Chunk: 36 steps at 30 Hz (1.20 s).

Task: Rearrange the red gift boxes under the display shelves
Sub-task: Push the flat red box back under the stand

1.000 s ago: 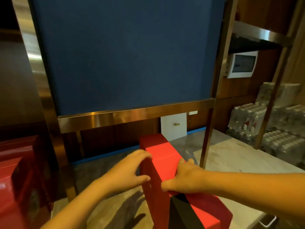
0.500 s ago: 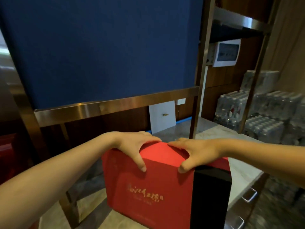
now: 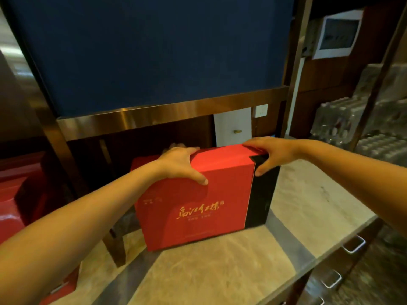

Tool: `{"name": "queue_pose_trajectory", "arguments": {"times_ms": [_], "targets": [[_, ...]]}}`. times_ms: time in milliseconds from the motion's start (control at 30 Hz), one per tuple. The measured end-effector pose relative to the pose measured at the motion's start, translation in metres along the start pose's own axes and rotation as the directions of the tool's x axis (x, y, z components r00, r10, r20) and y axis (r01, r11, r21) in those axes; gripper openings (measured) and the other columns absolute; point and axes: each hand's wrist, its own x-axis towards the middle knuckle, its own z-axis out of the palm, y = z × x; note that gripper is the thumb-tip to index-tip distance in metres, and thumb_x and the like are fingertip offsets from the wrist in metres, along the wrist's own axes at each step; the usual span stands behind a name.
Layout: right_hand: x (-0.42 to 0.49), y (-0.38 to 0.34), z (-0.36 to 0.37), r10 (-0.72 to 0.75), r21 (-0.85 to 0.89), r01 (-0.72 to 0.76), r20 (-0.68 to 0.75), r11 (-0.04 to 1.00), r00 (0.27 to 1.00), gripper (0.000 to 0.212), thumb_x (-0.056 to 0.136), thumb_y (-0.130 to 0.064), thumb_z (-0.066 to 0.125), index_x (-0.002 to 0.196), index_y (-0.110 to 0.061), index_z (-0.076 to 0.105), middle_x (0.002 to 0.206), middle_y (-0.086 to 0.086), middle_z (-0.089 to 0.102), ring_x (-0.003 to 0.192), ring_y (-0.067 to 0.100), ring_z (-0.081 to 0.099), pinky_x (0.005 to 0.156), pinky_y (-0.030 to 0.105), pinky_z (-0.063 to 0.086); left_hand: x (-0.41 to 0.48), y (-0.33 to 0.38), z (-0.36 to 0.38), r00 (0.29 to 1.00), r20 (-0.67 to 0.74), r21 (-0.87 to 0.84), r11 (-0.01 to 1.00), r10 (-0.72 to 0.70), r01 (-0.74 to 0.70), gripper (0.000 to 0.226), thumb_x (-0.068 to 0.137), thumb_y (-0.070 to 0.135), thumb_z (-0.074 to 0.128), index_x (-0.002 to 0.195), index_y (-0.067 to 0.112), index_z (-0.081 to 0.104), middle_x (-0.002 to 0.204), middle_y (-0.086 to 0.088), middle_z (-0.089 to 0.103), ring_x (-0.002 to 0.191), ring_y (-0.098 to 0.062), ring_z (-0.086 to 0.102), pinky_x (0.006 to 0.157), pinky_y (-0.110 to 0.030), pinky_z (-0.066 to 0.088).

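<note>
Head view shows your left hand (image 3: pixel 180 164) and right hand (image 3: pixel 273 153) with fingers clamped over the top corners of the red gift box (image 3: pixel 198 199), standing upright on the table (image 3: pixel 220 271), long axis across you, beneath the shelf's front rail (image 3: pixel 167 116).

Dim, warm indoor light. Glare streak on the bronze shelf rail (image 3: pixel 171 116) above the fingers; bright sheen on the metal panel (image 3: pixel 13 62) far up-left of them. Left hand (image 3: pixel 179 164) thumb casts a soft shadow on the red gift box (image 3: pixel 198 205) face just below it. Marble counter (image 3: pixel 220 271) mid-lit. Bottled-water packs (image 3: pixel 356 119) right of the fingers blurred. Edges smeared, uprights bowed by wide-angle distortion.
</note>
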Motion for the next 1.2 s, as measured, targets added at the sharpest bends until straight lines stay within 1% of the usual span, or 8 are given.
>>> {"name": "queue_pose_trajectory", "arguments": {"times_ms": [100,167,267,400,533,733,867,1200], "targets": [[0.022,0.009,0.011,0.041,0.063,-0.035,-0.102,0.997,0.994,0.083,0.080,-0.036,0.069,0.147,-0.019,0.023,0.150,0.007,0.033,0.137,0.026,0.035,0.113,0.042,0.030,0.010,-0.005,0.005,0.994,-0.020,-0.038,0.993,-0.111,0.110,0.114,0.048,0.065,0.074,0.145,0.029,0.027,0.145,-0.011,0.038,0.135,-0.033,0.032,0.111,-0.045,0.033],[0.035,0.014,0.022,0.098,0.159,-0.066,-0.205,0.985,0.974,0.078,0.081,-0.037,0.066,0.145,-0.015,0.028,0.148,0.011,0.037,0.134,0.028,0.039,0.109,0.040,0.035,0.017,-0.008,0.006,0.988,0.004,-0.108,0.982,-0.156,0.155,0.113,0.051,0.063,0.075,0.146,0.026,0.027,0.150,-0.010,0.033,0.138,-0.031,0.031,0.112,-0.042,0.032],[0.048,0.023,0.042,0.187,0.427,-0.050,-0.286,0.903,0.940,0.084,0.079,-0.035,0.069,0.146,-0.013,0.022,0.147,0.013,0.040,0.134,0.029,0.042,0.106,0.043,0.039,0.025,-0.012,0.011,0.980,0.027,-0.156,0.968,-0.196,0.198,0.108,0.056,0.057,0.076,0.146,0.025,0.027,0.153,-0.010,0.029,0.139,-0.030,0.029,0.112,-0.038,0.033],[0.058,0.034,0.059,0.249,0.563,0.008,-0.379,0.827,0.891,0.086,0.076,-0.036,0.072,0.145,-0.016,0.025,0.143,0.011,0.046,0.130,0.029,0.046,0.103,0.042,0.044,0.040,-0.015,0.016,0.971,0.032,-0.111,0.965,-0.236,0.238,0.111,0.054,0.060,0.076,0.146,0.028,0.025,0.154,-0.010,0.026,0.140,-0.032,0.026,0.113,-0.044,0.031],[0.065,0.038,0.062,0.283,0.587,0.007,-0.400,0.810,0.872,0.084,0.074,-0.036,0.073,0.142,-0.014,0.030,0.142,0.011,0.047,0.131,0.030,0.044,0.105,0.045,0.043,0.051,-0.016,0.016,0.970,0.037,-0.031,0.970,-0.239,0.240,0.112,0.054,0.063,0.074,0.147,0.030,0.021,0.154,-0.011,0.025,0.141,-0.034,0.024,0.112,-0.044,0.031],[0.069,0.038,0.064,0.287,0.572,0.012,-0.431,0.820,0.855,0.081,0.075,-0.036,0.073,0.140,-0.013,0.031,0.142,0.011,0.047,0.131,0.029,0.044,0.103,0.043,0.042,0.055,-0.021,0.017,0.973,0.053,-0.007,0.975,-0.223,0.224,0.112,0.056,0.065,0.071,0.148,0.030,0.017,0.156,-0.011,0.020,0.142,-0.034,0.021,0.114,-0.043,0.029],[0.071,0.033,0.070,0.288,0.555,0.025,-0.469,0.831,0.835,0.078,0.075,-0.035,0.073,0.139,-0.012,0.033,0.139,0.012,0.050,0.129,0.029,0.047,0.101,0.040,0.044,0.052,-0.026,0.013,0.980,0.074,-0.021,0.982,-0.186,0.188,0.110,0.059,0.063,0.072,0.148,0.030,0.016,0.156,-0.009,0.021,0.142,-0.031,0.024,0.114,-0.041,0.030],[0.074,0.032,0.077,0.294,0.550,0.028,-0.487,0.834,0.822,0.079,0.073,-0.041,0.072,0.136,-0.013,0.033,0.133,0.014,0.055,0.123,0.031,0.053,0.096,0.043,0.049,0.040,-0.028,0.011,0.976,0.068,-0.023,0.977,-0.208,0.210,0.101,0.066,0.066,0.063,0.148,0.034,0.013,0.159,-0.004,0.013,0.145,-0.029,0.014,0.115,-0.041,0.022]]}}
